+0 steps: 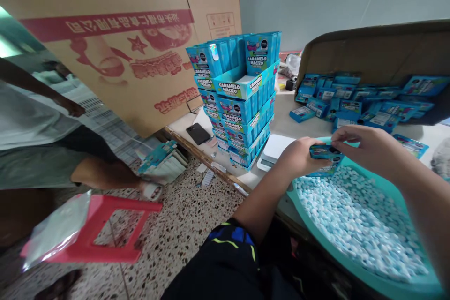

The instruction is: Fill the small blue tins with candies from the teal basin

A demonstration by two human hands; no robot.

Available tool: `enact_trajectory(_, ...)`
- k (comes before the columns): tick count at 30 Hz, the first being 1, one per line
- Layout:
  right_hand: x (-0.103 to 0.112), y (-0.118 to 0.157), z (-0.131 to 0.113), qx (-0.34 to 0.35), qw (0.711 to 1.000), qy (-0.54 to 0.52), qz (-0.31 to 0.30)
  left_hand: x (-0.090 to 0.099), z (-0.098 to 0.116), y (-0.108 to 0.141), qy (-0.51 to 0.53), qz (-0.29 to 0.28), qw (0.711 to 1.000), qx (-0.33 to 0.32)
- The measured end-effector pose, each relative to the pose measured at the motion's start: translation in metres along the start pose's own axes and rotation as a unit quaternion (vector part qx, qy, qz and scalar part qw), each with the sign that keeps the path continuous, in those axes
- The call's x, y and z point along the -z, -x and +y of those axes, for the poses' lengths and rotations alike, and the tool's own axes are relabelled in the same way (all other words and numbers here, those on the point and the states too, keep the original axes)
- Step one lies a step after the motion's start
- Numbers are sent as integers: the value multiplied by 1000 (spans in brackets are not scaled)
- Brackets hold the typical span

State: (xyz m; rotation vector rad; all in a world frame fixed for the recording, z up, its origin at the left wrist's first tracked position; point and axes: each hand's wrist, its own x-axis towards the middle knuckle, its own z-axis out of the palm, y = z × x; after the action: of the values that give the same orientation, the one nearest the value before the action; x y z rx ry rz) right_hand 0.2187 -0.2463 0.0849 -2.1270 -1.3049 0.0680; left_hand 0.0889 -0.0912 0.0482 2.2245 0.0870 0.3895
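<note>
A person's two hands work over a teal basin at the right of the frame, where a small blue box is held above the basin's upper left rim. The left hand grips the box, thumb in front; the right hand has its fingertips drawn together at the box's upper right edge, though whether they pinch it cannot be told. Wrapped blue-and-white candies cover the basin's floor. The box and both hands block part of the far rim, and the right forearm crosses the basin's right side.

Just left of the basin, a white scale sits on the tabletop, partly hidden behind the left forearm. Beside it, at centre, rises a tall stack of boxes in display trays lettered "Caramelo Macizo," with a dark phone lying to its left. More blue boxes spill in a heap from an open carton at upper right.

A large printed carton fills the upper left like a screen, its lettering upside down. At far left, a co-worker in a pale shirt and shorts is near a red stool, on which a clear plastic bag lies. Bundled card pieces rest on the speckled floor.
</note>
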Motion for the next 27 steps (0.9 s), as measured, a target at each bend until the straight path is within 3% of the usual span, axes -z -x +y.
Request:
enact_trajectory(7,-4,-3,14,-59,997,1,-39,-1,1,2,11,7,1000,14)
enact_trajectory(12,-5,-4,14,-66,996,14,-60,-2,0,2,9,16,1000,6)
enact_trajectory(27,-4,-5,-3,-104,991,40,-73,0,2,4,-7,4,1000,-5)
